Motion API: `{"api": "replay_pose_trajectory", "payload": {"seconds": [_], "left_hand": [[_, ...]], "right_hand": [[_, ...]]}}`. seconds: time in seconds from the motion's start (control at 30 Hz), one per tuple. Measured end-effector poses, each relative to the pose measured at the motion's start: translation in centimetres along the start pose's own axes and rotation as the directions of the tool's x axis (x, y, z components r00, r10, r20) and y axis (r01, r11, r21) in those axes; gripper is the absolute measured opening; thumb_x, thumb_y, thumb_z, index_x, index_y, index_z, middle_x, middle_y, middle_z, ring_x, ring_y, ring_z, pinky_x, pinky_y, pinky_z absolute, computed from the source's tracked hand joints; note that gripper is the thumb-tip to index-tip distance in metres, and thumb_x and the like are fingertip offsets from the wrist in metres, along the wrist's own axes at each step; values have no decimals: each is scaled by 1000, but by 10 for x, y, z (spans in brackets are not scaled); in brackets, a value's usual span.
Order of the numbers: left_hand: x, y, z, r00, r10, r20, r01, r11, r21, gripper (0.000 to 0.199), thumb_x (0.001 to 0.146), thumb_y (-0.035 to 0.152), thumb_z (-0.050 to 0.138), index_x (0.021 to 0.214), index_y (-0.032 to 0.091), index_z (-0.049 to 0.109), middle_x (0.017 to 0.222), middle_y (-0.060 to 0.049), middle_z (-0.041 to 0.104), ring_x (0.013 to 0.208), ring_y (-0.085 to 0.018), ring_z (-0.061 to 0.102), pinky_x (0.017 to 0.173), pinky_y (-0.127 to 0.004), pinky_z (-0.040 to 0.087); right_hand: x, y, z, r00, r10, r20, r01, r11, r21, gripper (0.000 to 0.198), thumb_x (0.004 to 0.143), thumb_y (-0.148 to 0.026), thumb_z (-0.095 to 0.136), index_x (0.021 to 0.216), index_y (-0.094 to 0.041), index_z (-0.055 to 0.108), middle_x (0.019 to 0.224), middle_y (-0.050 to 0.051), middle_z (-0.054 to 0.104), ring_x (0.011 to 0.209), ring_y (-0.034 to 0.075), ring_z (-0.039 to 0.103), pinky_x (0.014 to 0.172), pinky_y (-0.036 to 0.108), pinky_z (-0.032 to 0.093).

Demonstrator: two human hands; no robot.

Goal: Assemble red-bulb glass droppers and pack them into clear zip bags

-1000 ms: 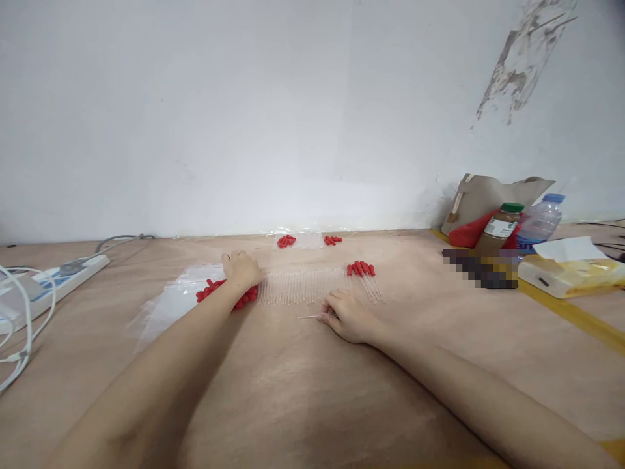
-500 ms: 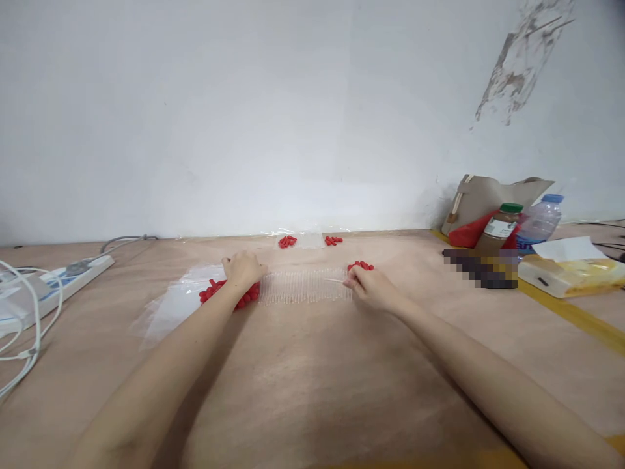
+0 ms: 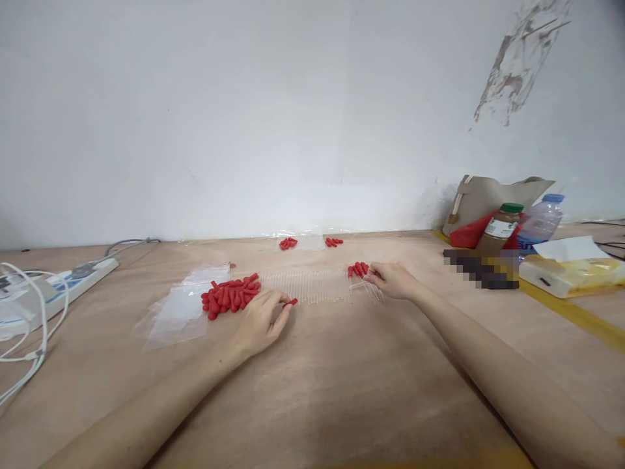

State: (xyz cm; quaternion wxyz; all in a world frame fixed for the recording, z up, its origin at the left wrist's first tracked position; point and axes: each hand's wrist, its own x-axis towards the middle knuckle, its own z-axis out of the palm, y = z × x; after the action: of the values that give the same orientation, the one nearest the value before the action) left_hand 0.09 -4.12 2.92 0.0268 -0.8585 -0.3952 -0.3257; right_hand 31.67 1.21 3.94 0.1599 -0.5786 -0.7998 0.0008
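Note:
My left hand point(image 3: 266, 319) is closed, pinching a small red rubber bulb point(image 3: 293, 301) just in front of a row of thin clear tubes point(image 3: 312, 286). To its left lies a heap of red bulbs point(image 3: 227, 296), partly over clear plastic bags point(image 3: 180, 316). At the right end of the row, my right hand point(image 3: 390, 280) has its fingers closed on a thin clear tube point(image 3: 359, 284). A few loose tubes point(image 3: 377, 294) lie below those fingers, beside a small pile of red bulbs point(image 3: 358, 269) partly hidden by the hand.
Against the wall lie two small groups of red bulbs point(image 3: 288, 243) with clear plastic point(image 3: 310, 241) between them. A power strip point(image 3: 63, 286) with white cables is at left. On the right stand a bag point(image 3: 488, 192), two bottles point(image 3: 501, 228) and a tissue pack point(image 3: 576, 270).
My left hand has come from the heap's far side toward me and right, now with a red bulb. My right hand has shifted right with the tube, off the row's end.

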Motion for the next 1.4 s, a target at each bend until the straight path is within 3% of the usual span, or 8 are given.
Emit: {"api": "replay_pose_trajectory", "payload": {"seconds": [0.2, 0.4, 0.6, 0.8, 1.1, 1.4], "left_hand": [[-12, -3, 19, 1000, 16, 4, -16, 995, -102, 13, 87, 22, 40, 96, 19, 49, 88, -5, 61, 80, -17, 58, 70, -29, 45], [-10, -4, 19, 1000, -12, -10, 11, 994, -113, 22, 88, 21, 38, 106, 21, 51, 96, -7, 55, 87, -18, 55, 76, -31, 45], [-9, -1, 17, 1000, -18, 9, 19, 992, -126, 18, 87, 23, 42, 99, 21, 55, 94, -6, 56, 88, -17, 54, 77, -32, 44], [-7, 0, 15, 999, -23, 42, 26, 997, -71, 13, 86, 28, 46, 91, 20, 56, 86, -3, 61, 81, -17, 55, 74, -32, 41], [-6, 0, 18, 999, -18, 30, 22, 994, -107, 13, 86, 27, 46, 91, 20, 56, 86, -3, 61, 81, -17, 56, 74, -30, 42], [-10, 6, 18, 996, 51, 69, -32, 968, -249, 15, 88, 22, 41, 93, 19, 55, 86, -3, 59, 79, -14, 55, 71, -26, 44]], "right_hand": [[0, 5, -2, 1000, 15, 20, -14, 1000, -27, 22, 83, -36, 42, 75, -19, 55, 72, 3, 63, 63, 14, 53, 58, 23, 27], [1, 7, -12, 997, 57, -53, -53, 996, 74, 24, 83, -35, 41, 78, -18, 57, 74, 4, 63, 65, 15, 53, 58, 23, 30], [-3, -45, 13, 981, -36, -189, 98, 940, 326, 33, 88, -34, 30, 73, -18, 54, 72, 2, 60, 68, 14, 53, 64, 24, 34], [-26, -95, 45, 960, -212, -184, 260, 921, 290, 18, 88, -24, 34, 83, -18, 51, 82, 2, 62, 73, 13, 53, 75, 29, 29], [-30, -97, 48, 952, -255, -169, 296, 907, 299, 17, 89, -25, 35, 84, -19, 50, 82, -1, 62, 71, 12, 52, 72, 29, 26], [-30, -92, 47, 934, -317, -162, 355, 876, 327, 17, 87, -23, 39, 78, -19, 54, 75, -2, 63, 66, 10, 51, 74, 29, 26]]}}
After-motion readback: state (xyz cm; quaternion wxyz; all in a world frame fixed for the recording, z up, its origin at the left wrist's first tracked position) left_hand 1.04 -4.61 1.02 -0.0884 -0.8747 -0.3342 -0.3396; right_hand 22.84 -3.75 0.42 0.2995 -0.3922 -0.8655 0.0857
